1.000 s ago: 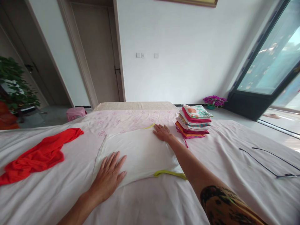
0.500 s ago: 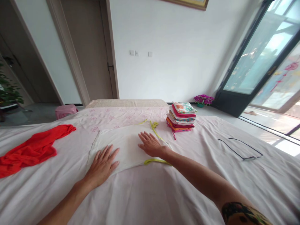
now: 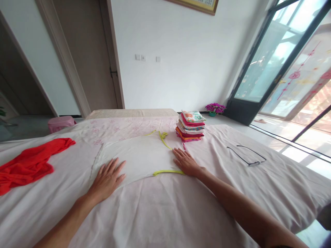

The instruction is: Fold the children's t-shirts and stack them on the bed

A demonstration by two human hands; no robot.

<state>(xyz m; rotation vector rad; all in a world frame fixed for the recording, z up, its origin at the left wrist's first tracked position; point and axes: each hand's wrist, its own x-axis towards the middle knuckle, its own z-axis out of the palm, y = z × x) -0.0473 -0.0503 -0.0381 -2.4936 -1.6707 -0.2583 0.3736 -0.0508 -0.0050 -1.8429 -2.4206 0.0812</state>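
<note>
A white garment with yellow-green trim (image 3: 139, 155), perhaps a tank top, lies spread flat on the sheet-covered surface (image 3: 144, 213). Its trimmed edges and a small yellow-green bunch are on the right side. My left hand (image 3: 109, 178) rests flat on the garment's left end, fingers spread. On the right end lies my right hand (image 3: 187, 162), palm down with fingers stretched out, between the two yellow-green strips. It covers part of the trim. Neither hand grasps anything.
A stack of folded clothes (image 3: 190, 126) stands just beyond my right hand. Eyeglasses (image 3: 250, 157) lie to the right. A crumpled red garment (image 3: 36, 160) is at the left. Behind are a pink stool (image 3: 60, 124) and potted purple flowers (image 3: 215, 109).
My right hand has slid right, from the garment's middle to its trimmed right end. My left hand stays on the left end. The view has turned slightly right.
</note>
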